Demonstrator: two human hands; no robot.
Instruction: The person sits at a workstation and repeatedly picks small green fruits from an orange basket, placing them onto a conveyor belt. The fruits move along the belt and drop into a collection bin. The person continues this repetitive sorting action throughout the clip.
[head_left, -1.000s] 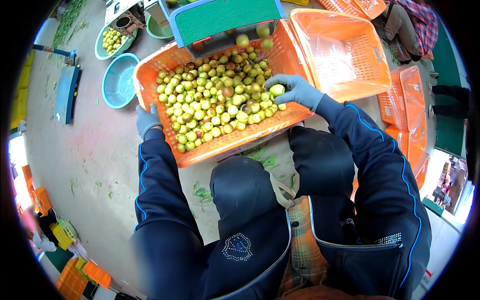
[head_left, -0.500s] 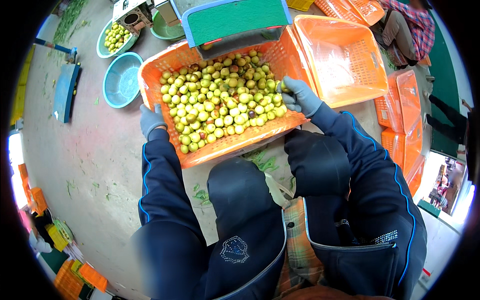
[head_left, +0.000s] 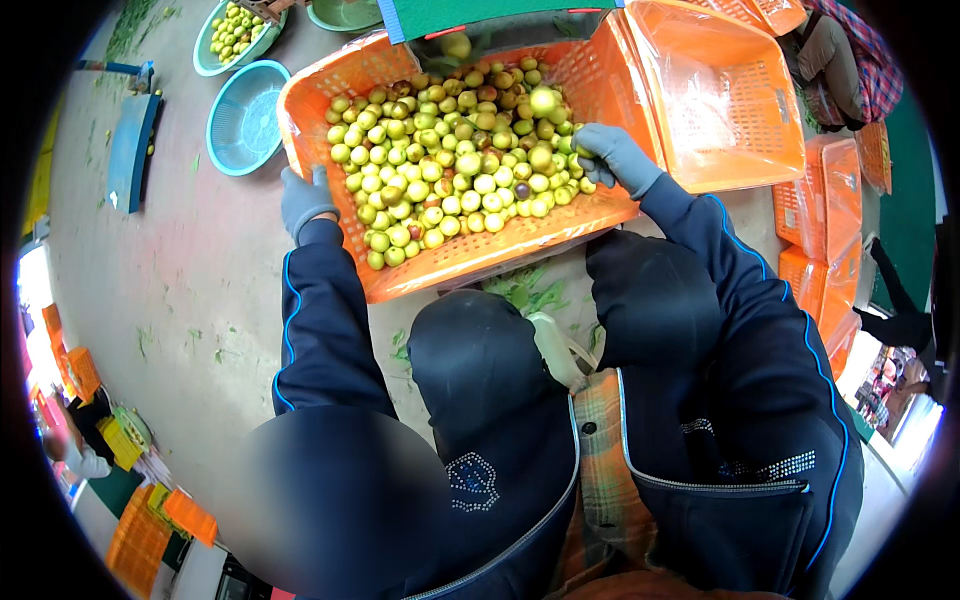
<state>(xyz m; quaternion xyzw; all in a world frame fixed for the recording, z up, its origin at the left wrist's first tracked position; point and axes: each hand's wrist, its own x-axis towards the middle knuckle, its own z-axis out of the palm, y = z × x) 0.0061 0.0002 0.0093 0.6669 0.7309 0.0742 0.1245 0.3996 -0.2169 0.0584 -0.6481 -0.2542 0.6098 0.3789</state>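
Observation:
An orange perforated crate (head_left: pixel 450 272), lined with clear plastic, stands before my knees, partly filled with yellow-green jujubes (head_left: pixel 440 165), some of them browned and one dark purple. My gloved left hand (head_left: pixel 307 203) is closed on the crate's left rim, its thumb toward the inside. At the right end, my gloved right hand (head_left: pixel 616 158) is closed, with a green jujube partly visible between thumb and fingers. Over the crate's far side hangs a green chute (head_left: pixel 505 18) with a blue edge; a jujube (head_left: pixel 456 46) shows just below its lip.
Right of the crate stands another lined orange crate (head_left: pixel 715 95), with stacked crates (head_left: pixel 820 200) beyond. A blue basin (head_left: pixel 246 118) and a basin of jujubes (head_left: pixel 268 38) are at the far left. Leaves (head_left: pixel 530 290) litter the floor. A person in a checked shirt (head_left: pixel 860 60) sits far right.
The view has shifted, so the chute sits higher in the picture. My right hand has drawn slightly away from the pile with the jujube. My left hand stays on the rim.

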